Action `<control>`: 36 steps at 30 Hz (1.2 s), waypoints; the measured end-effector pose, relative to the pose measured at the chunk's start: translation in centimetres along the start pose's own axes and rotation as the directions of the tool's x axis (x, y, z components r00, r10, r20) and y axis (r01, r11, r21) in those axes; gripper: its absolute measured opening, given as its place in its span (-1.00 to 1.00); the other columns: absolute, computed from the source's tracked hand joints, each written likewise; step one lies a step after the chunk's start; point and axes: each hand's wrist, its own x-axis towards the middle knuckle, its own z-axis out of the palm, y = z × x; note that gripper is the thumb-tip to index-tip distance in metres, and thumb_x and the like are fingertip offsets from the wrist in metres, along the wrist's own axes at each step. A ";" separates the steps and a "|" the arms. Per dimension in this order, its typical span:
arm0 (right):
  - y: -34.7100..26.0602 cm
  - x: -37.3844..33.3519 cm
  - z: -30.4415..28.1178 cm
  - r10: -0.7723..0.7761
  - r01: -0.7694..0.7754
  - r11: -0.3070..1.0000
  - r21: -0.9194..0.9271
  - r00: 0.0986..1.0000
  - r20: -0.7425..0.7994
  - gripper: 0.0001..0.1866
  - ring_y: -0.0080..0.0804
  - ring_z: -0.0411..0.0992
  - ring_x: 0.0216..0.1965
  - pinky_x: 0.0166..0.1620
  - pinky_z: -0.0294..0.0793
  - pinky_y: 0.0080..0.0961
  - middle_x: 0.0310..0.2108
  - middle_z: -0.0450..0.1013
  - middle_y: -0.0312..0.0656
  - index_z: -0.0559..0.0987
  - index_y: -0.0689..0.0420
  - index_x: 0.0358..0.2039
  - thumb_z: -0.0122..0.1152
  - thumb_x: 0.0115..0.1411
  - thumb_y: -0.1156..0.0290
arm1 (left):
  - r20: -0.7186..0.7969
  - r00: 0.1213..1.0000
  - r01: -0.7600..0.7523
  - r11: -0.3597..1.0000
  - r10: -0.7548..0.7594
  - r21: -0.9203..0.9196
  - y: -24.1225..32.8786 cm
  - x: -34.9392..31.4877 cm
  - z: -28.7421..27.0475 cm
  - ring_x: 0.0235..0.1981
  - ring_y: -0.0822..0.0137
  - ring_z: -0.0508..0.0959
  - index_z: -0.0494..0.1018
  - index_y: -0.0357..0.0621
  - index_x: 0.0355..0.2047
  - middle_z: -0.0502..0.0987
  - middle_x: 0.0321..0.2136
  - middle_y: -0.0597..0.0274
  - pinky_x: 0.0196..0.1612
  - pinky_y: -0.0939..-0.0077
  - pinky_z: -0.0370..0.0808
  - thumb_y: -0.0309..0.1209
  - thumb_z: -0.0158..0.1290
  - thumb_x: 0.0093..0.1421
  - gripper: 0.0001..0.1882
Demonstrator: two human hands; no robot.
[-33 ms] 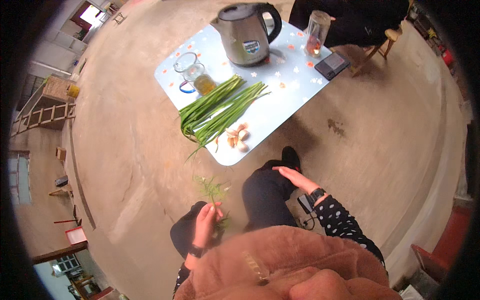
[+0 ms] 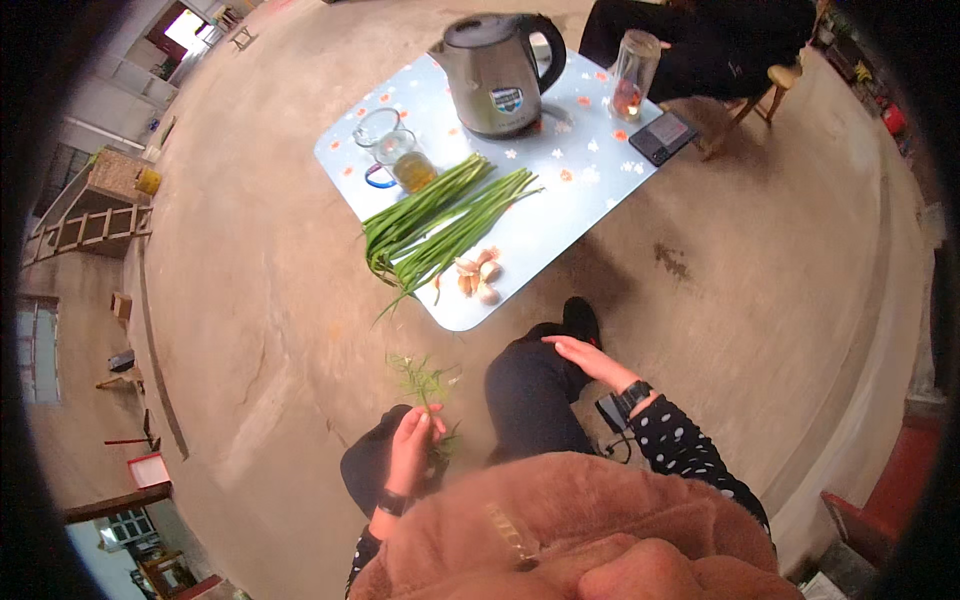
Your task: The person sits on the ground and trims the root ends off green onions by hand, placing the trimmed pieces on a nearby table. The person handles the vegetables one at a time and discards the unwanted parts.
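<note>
I had a thin green sprig [image 2: 428, 385] pinched in my left hand [image 2: 412, 448], fingers closed round its lower stems, the feathery top standing up above my knuckles. It hung over the bare concrete floor [image 2: 250, 330], just in front of my left knee [image 2: 375, 455] and a little short of the table's near edge. My right hand [image 2: 580, 357] lay flat and open on my right knee [image 2: 530, 385], holding nothing, a dark watch [image 2: 632, 396] at the wrist and a spotted sleeve [image 2: 690, 455] behind it.

Ahead of the sprig stood the low pale-blue table [image 2: 600, 190]. Nearest me on it sat a small heap of garlic cloves [image 2: 478, 276], touching the tips of a long bundle of green stalks [image 2: 440, 225] that ran slantwise across the top. Beyond the stalks was a glass mug [image 2: 395, 155] with amber liquid, then a steel electric kettle [image 2: 492, 75]. To the kettle's right stood a tall glass jar [image 2: 633, 72], and near the corner lay a small dark flat device [image 2: 662, 135].
</note>
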 end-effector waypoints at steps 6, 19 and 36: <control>-11.3 -1.9 5.8 -0.238 0.237 0.971 0.031 0.959 0.151 -0.68 -0.44 0.40 0.01 0.14 0.30 -0.48 -0.02 0.47 -0.21 0.52 0.18 -0.01 -0.07 0.34 0.31 | 0.108 0.978 -0.170 0.980 0.181 -0.099 1.7 -2.3 0.7 -0.34 0.43 0.43 0.37 -0.30 -0.11 0.50 -0.37 0.18 -0.19 0.56 0.35 -0.38 -0.11 0.35 -0.77; -16.5 -4.4 19.7 -0.295 0.301 0.953 0.035 0.893 0.341 -0.81 -0.47 0.42 -0.05 0.00 0.40 -0.50 0.11 0.34 -0.17 0.60 0.24 -0.20 0.18 0.20 0.45 | 0.418 0.877 -0.209 0.972 0.236 -0.112 2.7 -6.1 -0.3 -0.39 0.46 0.50 0.40 -0.25 -0.18 0.55 -0.39 0.21 -0.26 0.62 0.41 -0.40 -0.09 0.34 -0.83; -17.3 -7.8 20.2 -0.402 0.401 0.912 -0.084 0.916 0.009 -0.89 -0.44 0.35 0.01 0.04 0.31 -0.54 -0.04 0.45 -0.16 0.65 0.23 -0.37 0.20 0.15 0.50 | 0.466 0.813 -0.284 0.937 0.349 -0.205 3.5 -10.3 -0.9 -0.44 0.50 0.51 0.45 -0.27 -0.20 0.56 -0.42 0.27 -0.33 0.62 0.45 -0.34 -0.02 0.32 -0.78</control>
